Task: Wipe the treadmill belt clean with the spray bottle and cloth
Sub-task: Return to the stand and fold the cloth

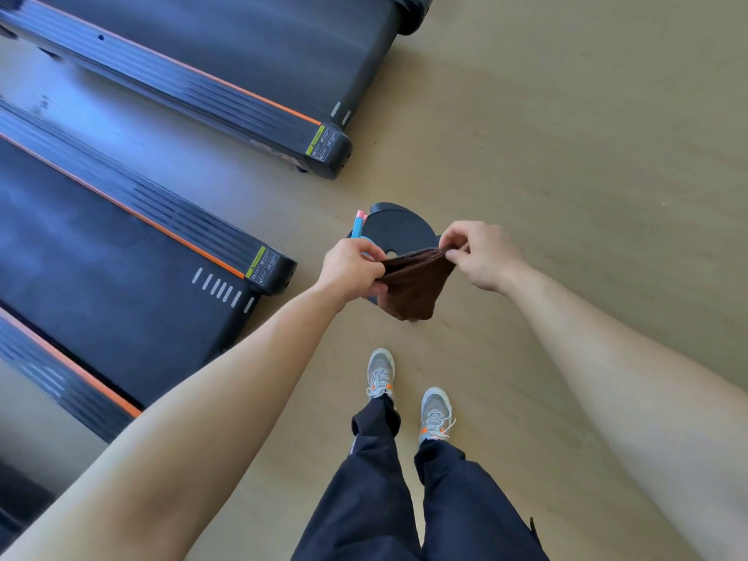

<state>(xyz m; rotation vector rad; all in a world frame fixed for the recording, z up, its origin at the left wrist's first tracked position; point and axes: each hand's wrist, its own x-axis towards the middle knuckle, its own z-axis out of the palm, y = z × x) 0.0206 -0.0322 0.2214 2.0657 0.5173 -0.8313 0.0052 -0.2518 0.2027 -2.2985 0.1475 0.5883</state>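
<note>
Tan floor (566, 135) beside treadmill belt (121, 285), black disc (396, 228) under hand-pinched brown cloth (417, 285)

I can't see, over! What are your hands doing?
Both hands, left and right, pinching brown cloth. Spray bottle on black stool. Belt unobstructed.

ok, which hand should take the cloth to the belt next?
Left, probably. The left hand grips the brown cloth on the side nearer the treadmill belt; the right hand pinches the far edge, away from the belt.
</note>
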